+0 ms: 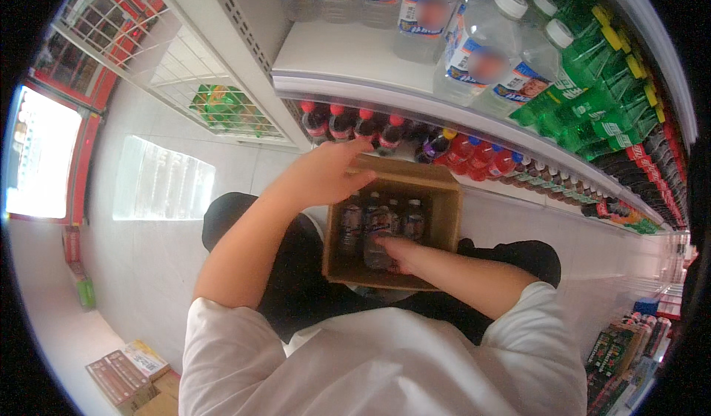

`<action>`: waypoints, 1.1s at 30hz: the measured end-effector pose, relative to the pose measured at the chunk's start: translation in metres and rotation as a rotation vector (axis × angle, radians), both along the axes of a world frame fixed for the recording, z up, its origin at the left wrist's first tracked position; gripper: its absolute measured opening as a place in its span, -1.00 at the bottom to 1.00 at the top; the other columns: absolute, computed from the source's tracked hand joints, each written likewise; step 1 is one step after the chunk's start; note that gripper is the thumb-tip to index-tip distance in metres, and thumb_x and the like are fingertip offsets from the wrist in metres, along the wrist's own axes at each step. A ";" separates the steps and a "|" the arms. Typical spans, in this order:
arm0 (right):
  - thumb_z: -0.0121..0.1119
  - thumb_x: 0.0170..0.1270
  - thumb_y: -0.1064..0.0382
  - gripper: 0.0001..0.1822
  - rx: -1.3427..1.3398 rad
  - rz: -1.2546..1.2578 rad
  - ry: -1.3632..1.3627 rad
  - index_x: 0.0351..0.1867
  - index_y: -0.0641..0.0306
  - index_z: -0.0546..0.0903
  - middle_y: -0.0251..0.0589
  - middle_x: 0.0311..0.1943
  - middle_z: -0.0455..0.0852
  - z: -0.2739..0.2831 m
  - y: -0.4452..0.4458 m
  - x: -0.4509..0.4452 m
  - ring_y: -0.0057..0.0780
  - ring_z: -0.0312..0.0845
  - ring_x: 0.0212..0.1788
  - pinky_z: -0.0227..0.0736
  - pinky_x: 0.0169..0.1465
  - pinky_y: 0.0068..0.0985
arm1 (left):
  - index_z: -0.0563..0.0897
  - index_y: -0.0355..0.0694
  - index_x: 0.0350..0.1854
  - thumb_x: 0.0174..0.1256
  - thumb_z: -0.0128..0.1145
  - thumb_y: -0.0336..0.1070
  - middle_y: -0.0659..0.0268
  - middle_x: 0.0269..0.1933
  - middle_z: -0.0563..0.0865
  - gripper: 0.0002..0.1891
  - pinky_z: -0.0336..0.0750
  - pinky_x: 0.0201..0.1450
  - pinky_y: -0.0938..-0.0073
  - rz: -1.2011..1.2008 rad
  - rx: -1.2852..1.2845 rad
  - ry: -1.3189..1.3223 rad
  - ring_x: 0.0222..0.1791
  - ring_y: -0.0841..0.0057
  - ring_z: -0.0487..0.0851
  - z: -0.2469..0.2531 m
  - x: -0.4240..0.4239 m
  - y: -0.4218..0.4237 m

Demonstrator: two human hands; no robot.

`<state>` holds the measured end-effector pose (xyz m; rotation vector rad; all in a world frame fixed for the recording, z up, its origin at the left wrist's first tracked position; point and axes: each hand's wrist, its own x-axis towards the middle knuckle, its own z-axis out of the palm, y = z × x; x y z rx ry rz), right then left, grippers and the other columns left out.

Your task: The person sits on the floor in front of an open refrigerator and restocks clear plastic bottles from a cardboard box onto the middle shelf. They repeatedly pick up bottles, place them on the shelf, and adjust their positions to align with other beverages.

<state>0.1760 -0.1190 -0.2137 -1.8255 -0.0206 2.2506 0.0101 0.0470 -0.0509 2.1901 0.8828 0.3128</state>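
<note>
An open cardboard box (455, 221) stands between my knees, with several small clear plastic bottles with printed labels (414, 221) inside it. My left hand (328, 173) is at the box's far left corner, fingers outside and thumb inside, with the rim between them. Down in the box, my right hand (397, 252) grips one clear labelled bottle (379, 219), which leans over the others. Part of that bottle is hidden by the fingers. Just past the box is the lower shelf row, where dark cola bottles with red caps (364, 124) stand near my left fingertips.
Above, a white shelf (344, 55) bears large clear bottles (425, 19) and green soda bottles (600, 105). Red-drink bottles (480, 158) line the lower shelf. At left are a white wire rack (166, 66) and a lit red-framed cooler (50, 155). Cartons (125, 377) lie behind left.
</note>
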 end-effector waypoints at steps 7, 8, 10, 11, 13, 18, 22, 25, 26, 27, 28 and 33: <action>0.17 0.50 0.06 -0.58 0.143 0.152 -0.126 0.30 0.08 0.55 -0.17 0.06 0.73 -0.022 0.016 -0.004 -0.24 0.65 0.03 0.63 -0.10 -0.15 | 0.62 -0.26 0.23 0.39 0.30 -0.11 -0.09 0.03 0.78 -0.53 0.62 0.08 0.00 0.018 -0.038 0.095 0.06 -0.10 0.73 0.015 -0.007 -0.004; 0.18 0.50 0.08 -0.56 0.123 0.124 -0.203 0.32 0.11 0.53 -0.15 0.06 0.73 -0.059 0.009 0.001 -0.22 0.66 0.02 0.64 -0.13 -0.15 | 0.62 -0.27 0.24 0.39 0.30 -0.11 -0.09 0.03 0.78 -0.53 0.62 0.08 0.00 0.014 -0.034 0.098 0.05 -0.10 0.73 0.018 -0.005 -0.004; 0.19 0.49 0.11 -0.53 0.075 0.096 -0.299 0.36 0.14 0.49 -0.11 0.07 0.71 -0.106 0.009 0.005 -0.20 0.66 0.01 0.65 -0.14 -0.13 | 0.61 -0.27 0.25 0.39 0.30 -0.11 -0.09 0.03 0.78 -0.52 0.62 0.08 0.00 0.010 -0.004 0.103 0.05 -0.10 0.73 0.017 -0.006 -0.001; 0.20 0.48 0.11 -0.53 0.072 0.101 -0.312 0.35 0.14 0.50 -0.11 0.07 0.71 -0.118 0.009 0.006 -0.19 0.66 0.02 0.65 -0.13 -0.13 | 0.61 -0.28 0.25 0.39 0.30 -0.12 -0.08 0.02 0.78 -0.52 0.62 0.08 0.00 0.004 0.019 0.101 0.05 -0.10 0.73 0.013 -0.006 0.000; 0.20 0.47 0.12 -0.53 0.089 0.152 -0.318 0.34 0.15 0.51 -0.10 0.09 0.71 -0.137 0.010 0.007 -0.18 0.66 0.04 0.64 -0.10 -0.13 | 0.61 -0.29 0.26 0.39 0.30 -0.12 -0.09 0.03 0.78 -0.51 0.61 0.09 0.00 0.004 0.027 0.107 0.06 -0.10 0.72 0.009 -0.007 0.000; 0.21 0.43 0.15 -0.54 0.162 0.349 -0.285 0.32 0.17 0.54 -0.07 0.12 0.70 -0.177 0.004 0.002 -0.15 0.65 0.08 0.62 -0.03 -0.12 | 0.61 -0.28 0.27 0.40 0.29 -0.10 -0.10 0.03 0.78 -0.50 0.60 0.12 0.00 0.025 0.016 0.106 0.08 -0.10 0.72 0.005 -0.008 0.002; 0.22 0.41 0.18 -0.54 0.234 0.528 -0.225 0.31 0.19 0.57 -0.05 0.14 0.70 -0.194 -0.002 0.006 -0.12 0.64 0.12 0.60 0.03 -0.11 | 0.61 -0.27 0.27 0.39 0.30 -0.10 -0.06 0.01 0.79 -0.51 0.61 0.12 0.01 0.022 -0.007 0.127 0.07 -0.08 0.73 0.004 -0.006 0.001; 0.22 0.39 0.19 -0.54 0.295 0.656 -0.208 0.29 0.20 0.59 -0.04 0.16 0.70 -0.203 -0.002 0.008 -0.10 0.63 0.14 0.59 0.07 -0.10 | 0.62 -0.26 0.25 0.38 0.31 -0.12 -0.02 -0.02 0.81 -0.52 0.61 0.09 0.02 0.025 -0.008 0.134 0.02 -0.06 0.75 0.004 -0.006 0.001; 0.22 0.38 0.20 -0.54 0.316 0.699 -0.206 0.29 0.20 0.59 -0.03 0.16 0.69 -0.205 -0.002 0.008 -0.10 0.63 0.15 0.58 0.09 -0.10 | 0.63 -0.26 0.24 0.38 0.32 -0.14 -0.02 -0.04 0.81 -0.54 0.62 0.08 0.03 0.031 -0.011 0.121 -0.01 -0.06 0.76 0.005 -0.006 0.001; 0.23 0.37 0.20 -0.54 0.341 0.746 -0.205 0.28 0.21 0.60 -0.03 0.17 0.69 -0.206 -0.001 0.006 -0.09 0.63 0.16 0.58 0.10 -0.09 | 0.64 -0.26 0.22 0.37 0.32 -0.15 -0.01 -0.05 0.82 -0.55 0.62 0.07 0.03 0.041 -0.011 0.111 -0.04 -0.05 0.77 0.007 -0.006 0.001; 0.23 0.37 0.21 -0.54 0.368 0.797 -0.206 0.28 0.21 0.60 -0.02 0.17 0.69 -0.207 0.001 0.005 -0.08 0.62 0.17 0.57 0.11 -0.09 | 0.65 -0.26 0.20 0.36 0.33 -0.18 0.01 -0.07 0.82 -0.57 0.63 0.04 0.06 0.042 0.010 0.066 -0.10 -0.04 0.77 0.004 -0.006 0.003; 0.24 0.34 0.24 -0.54 0.546 1.304 -0.232 0.26 0.24 0.64 0.00 0.20 0.69 -0.188 0.018 0.003 -0.05 0.61 0.21 0.55 0.18 -0.08 | 0.70 -0.28 0.09 0.30 0.36 -0.34 0.10 -0.24 0.81 -0.67 0.65 -0.11 0.24 0.252 0.084 -0.201 -0.35 0.09 0.74 0.007 0.009 0.006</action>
